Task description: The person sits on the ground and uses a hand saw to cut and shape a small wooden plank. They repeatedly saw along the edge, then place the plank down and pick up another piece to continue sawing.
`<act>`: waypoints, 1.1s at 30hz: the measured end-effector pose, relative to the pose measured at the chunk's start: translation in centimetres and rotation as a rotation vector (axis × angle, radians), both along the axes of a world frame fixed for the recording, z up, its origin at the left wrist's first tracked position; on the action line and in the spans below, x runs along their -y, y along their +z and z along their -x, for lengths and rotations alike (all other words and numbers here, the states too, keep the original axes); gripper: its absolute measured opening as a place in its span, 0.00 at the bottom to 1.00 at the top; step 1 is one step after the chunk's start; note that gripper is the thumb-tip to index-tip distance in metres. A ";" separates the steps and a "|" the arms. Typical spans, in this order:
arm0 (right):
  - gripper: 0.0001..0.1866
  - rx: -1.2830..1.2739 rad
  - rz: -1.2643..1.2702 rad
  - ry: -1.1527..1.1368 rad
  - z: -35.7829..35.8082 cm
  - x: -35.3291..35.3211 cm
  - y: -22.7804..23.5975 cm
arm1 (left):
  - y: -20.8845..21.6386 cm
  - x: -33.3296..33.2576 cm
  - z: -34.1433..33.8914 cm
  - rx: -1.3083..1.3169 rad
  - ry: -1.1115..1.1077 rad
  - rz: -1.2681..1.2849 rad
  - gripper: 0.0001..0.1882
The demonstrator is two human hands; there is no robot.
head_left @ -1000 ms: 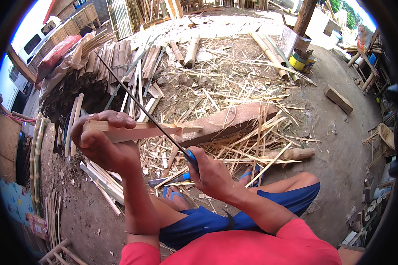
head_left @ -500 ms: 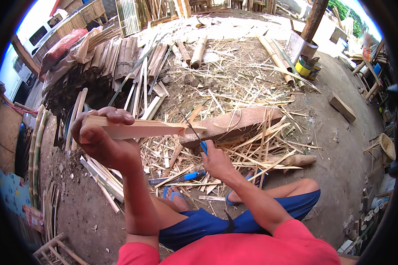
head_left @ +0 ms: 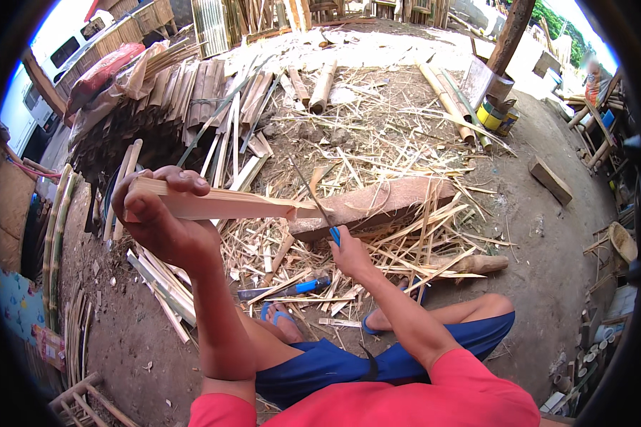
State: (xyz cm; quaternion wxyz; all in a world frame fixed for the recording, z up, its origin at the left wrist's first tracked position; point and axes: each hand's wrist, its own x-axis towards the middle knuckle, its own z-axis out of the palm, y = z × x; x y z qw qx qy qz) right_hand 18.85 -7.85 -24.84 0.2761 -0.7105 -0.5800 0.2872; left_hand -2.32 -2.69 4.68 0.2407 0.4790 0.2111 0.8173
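My left hand [head_left: 174, 226] is closed around the thick end of a pale split bamboo piece [head_left: 235, 206]. From that hand it points right, tapering toward its tip. Over the tip lies the thin dark blade of a knife [head_left: 310, 188], tilted up and to the left. My right hand [head_left: 352, 255] grips the knife by its blue handle. Behind and under the tip rests a brown wooden block [head_left: 399, 201] on the ground. A second blue-handled blade tool [head_left: 292, 289] lies by my left foot.
Bamboo shavings and strips [head_left: 363, 146] litter the ground around the block. Stacked split bamboo [head_left: 192, 99] stands at the far left. Bamboo poles [head_left: 445, 99] lie at the far right beside a yellow can [head_left: 488, 115]. A small wooden block [head_left: 550, 179] sits to the right.
The knife has shifted slightly right along the bamboo, toward its tip, and its blade slants a little more steeply. My left hand and the bamboo have barely moved.
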 end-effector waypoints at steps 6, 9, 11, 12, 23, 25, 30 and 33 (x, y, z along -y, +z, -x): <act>0.16 -0.044 -0.576 0.176 0.1 2.2 -0.3 | -0.7 -0.3 0.5 -0.092 -0.042 -0.067 0.24; 0.17 0.172 0.415 -0.180 -3.4 1.7 -5.1 | -0.4 0.1 0.8 -0.072 -0.023 -0.025 0.25; 0.16 0.141 0.282 -0.139 -4.4 1.7 -8.1 | 0.1 0.4 1.0 -0.066 0.067 0.055 0.28; 0.15 0.109 0.210 -0.127 -4.6 1.8 -9.0 | 0.2 0.4 1.0 -0.031 -0.056 0.030 0.30; 0.22 -0.281 -0.481 0.118 0.5 7.8 16.5 | -1.2 0.5 -2.6 -0.278 0.066 -0.010 0.20; 0.21 -0.262 -0.574 0.143 1.0 8.2 21.1 | -1.2 0.6 -3.8 -0.243 0.073 0.009 0.21; 0.14 -0.161 -0.015 0.124 1.4 5.6 24.6 | -1.1 0.8 -4.6 -0.251 0.040 -0.004 0.25; 0.14 -0.115 -0.255 0.188 1.3 5.9 23.7 | -1.2 0.8 -4.4 -0.247 0.008 0.029 0.25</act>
